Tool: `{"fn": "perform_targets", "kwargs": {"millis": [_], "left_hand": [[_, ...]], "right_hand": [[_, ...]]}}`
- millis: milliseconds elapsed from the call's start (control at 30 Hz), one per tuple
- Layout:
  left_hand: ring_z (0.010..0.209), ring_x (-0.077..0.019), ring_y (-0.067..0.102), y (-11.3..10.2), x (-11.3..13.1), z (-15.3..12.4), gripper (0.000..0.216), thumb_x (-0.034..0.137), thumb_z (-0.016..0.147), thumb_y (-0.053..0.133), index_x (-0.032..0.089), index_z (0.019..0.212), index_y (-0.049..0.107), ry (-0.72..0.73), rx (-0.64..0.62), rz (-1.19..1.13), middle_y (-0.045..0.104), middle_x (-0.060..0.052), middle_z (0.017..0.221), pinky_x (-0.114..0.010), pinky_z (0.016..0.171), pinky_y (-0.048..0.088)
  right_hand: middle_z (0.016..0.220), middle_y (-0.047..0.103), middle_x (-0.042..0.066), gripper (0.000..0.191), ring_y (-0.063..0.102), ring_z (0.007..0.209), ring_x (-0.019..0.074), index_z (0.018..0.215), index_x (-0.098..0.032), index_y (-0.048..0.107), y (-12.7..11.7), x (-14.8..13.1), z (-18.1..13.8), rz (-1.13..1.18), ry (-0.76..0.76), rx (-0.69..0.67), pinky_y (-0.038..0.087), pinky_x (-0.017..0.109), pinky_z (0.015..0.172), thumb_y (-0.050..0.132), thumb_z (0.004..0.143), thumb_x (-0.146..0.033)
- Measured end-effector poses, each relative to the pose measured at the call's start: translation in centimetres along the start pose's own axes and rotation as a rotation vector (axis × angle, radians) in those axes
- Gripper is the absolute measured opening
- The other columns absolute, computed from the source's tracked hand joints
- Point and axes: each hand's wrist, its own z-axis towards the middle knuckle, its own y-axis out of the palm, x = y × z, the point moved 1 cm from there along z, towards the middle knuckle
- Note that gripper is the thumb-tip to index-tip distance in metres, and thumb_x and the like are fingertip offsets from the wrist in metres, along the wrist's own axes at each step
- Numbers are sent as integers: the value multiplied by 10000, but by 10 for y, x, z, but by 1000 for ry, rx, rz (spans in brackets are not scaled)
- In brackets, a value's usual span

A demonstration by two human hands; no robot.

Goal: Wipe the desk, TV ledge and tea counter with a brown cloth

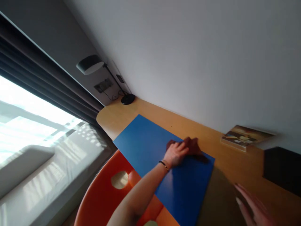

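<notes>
Left hand held the cloth, which stretched rightward, long axis along the mat's far edge; right hand, wide, was farther off.

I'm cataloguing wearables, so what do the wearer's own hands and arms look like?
The left hand is ungloved, with a thin dark wristband bearing a gold-coloured part; no sleeve shows on that forearm. The right hand, blurred, shows no glove.
</notes>
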Motion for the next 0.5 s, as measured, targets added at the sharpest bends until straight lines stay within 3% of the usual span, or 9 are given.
{"fn": "perform_targets", "kwargs": {"millis": [67,133,200,267,333,400,500], "left_hand": [[1115,-231,529,-15,-95,-17,379,323,966,461,303,1318,601,-309,-13,33,519,-40,1460,-368,967,420],[1136,-277,525,-32,-180,-48,422,286,970,414,236,1356,578,-567,6,77,484,-93,1489,-408,978,414],[1122,-301,539,-49,-249,-80,432,275,971,376,211,1342,588,-794,14,110,482,-126,1482,-425,961,419],[1047,-307,572,-60,-304,-99,437,284,970,367,192,1335,590,-1031,-10,138,536,-144,1411,-424,905,444],[1020,-334,578,-59,-342,-92,443,278,962,373,135,1318,594,-1203,-48,156,573,-180,1321,-436,845,463],[1044,-352,564,-51,-357,-57,453,283,967,360,107,1325,577,-1219,-53,160,565,-188,1287,-438,834,460],[1128,-344,506,-33,-334,29,449,334,988,334,164,1335,563,-1015,1,138,508,-142,1351,-418,878,434]], "right_hand": [[1494,438,101,575,506,1300,303,1525,-219,304,23,-31,45,-43,-56,-40,506,522,993,355,1006,-462],[1566,319,100,579,398,1389,302,1552,-226,241,44,-57,80,-91,-104,-82,456,527,1046,325,1020,-437],[1586,270,111,570,330,1428,312,1556,-226,228,60,-75,102,-164,-155,-99,413,540,1067,327,1017,-381],[1588,259,127,581,288,1447,321,1556,-212,225,69,-84,112,-243,-190,-105,368,548,1084,339,997,-321],[1588,253,138,601,261,1458,319,1554,-195,235,73,-86,115,-309,-193,-128,332,531,1101,357,970,-274],[1593,243,136,618,251,1464,302,1553,-187,244,74,-86,114,-360,-177,-167,295,500,1127,373,951,-246],[1597,236,124,642,235,1470,291,1555,-190,252,72,-85,113,-390,-158,-194,254,479,1158,406,934,-243]]}}
